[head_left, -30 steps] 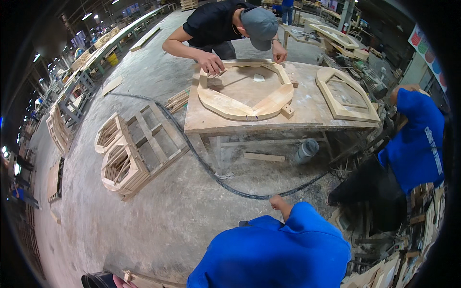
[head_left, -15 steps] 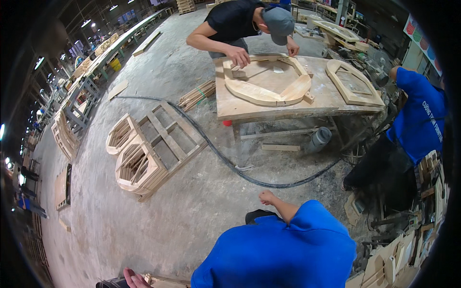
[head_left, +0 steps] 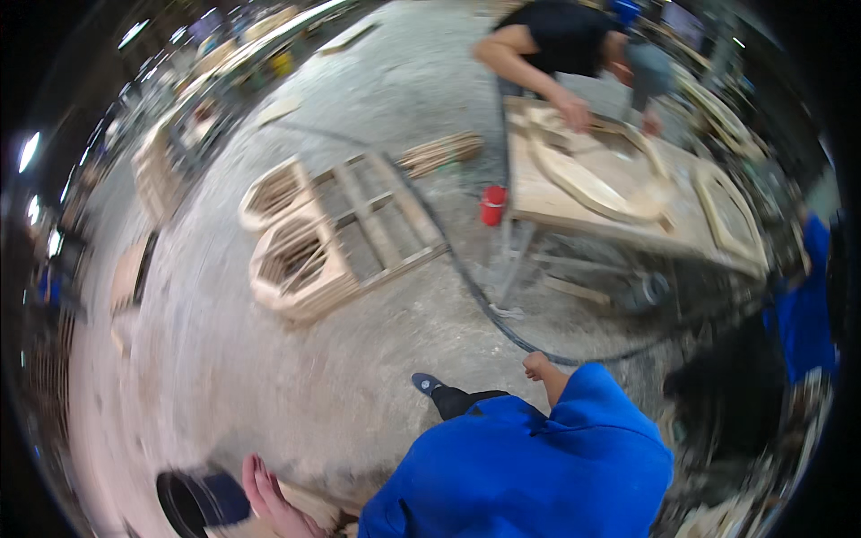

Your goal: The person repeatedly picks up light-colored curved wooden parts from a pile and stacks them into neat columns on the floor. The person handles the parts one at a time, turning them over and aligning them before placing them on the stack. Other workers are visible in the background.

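Note:
My right hand [head_left: 536,366] hangs ahead of my blue shirt with its fingers curled into a fist; nothing shows in it. Low on the left, my left hand [head_left: 273,502] is held out with fingers stretched, and it appears empty. A dark bucket [head_left: 204,502] stands close beside those fingers. Pale wood [head_left: 314,504] shows just behind the left hand, partly hidden by it. One foot in a dark slipper [head_left: 427,384] is forward on the concrete floor.
Stacked wooden frames [head_left: 305,269] lie on a slatted pallet [head_left: 386,215] ahead. A black hose [head_left: 475,291] crosses the floor. Beyond, a co-worker [head_left: 560,45] leans over a worktable [head_left: 574,211] with a rounded wooden frame [head_left: 592,193]. Another person in blue [head_left: 803,314] stands at right.
The whole view has swung left, so the table and pallet sit farther right. My left hand and the bucket show more fully. My foot has come into sight.

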Action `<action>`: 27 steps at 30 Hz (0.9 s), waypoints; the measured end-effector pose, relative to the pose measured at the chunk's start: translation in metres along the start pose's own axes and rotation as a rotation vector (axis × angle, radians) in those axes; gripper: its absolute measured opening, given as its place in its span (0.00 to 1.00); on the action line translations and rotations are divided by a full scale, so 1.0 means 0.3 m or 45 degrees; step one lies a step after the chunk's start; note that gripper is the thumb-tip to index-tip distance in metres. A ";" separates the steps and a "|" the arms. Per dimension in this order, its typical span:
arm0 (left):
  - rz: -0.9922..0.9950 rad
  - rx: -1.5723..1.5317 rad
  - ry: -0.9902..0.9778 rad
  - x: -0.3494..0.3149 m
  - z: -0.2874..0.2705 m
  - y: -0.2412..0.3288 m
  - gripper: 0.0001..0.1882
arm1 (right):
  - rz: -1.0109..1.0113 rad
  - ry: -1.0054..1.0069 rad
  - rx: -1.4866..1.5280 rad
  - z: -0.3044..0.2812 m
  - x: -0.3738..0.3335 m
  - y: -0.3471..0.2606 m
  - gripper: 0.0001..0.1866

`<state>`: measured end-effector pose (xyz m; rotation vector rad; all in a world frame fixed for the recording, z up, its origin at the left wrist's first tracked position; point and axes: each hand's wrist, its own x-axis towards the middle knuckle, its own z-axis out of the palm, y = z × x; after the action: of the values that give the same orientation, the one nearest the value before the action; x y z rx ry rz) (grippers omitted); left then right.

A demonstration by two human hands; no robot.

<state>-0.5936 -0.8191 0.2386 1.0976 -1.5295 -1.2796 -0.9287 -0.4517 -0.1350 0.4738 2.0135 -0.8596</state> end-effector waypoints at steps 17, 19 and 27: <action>-0.186 -0.296 0.848 0.180 -0.226 -0.163 0.17 | -0.329 -0.483 -0.665 0.837 0.144 -1.465 0.18; -0.307 -0.308 0.978 0.138 -0.286 -0.228 0.16 | -0.440 -0.555 -0.726 1.050 0.083 -1.527 0.18; -0.282 -0.500 1.192 0.258 -0.560 -0.376 0.15 | -0.437 -1.033 -0.965 1.768 -0.346 -1.430 0.18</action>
<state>-0.4411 -0.9474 0.1534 1.3421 -0.4509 -0.9168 -0.8288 -1.1323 -0.0819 -0.5829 1.4864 -0.3192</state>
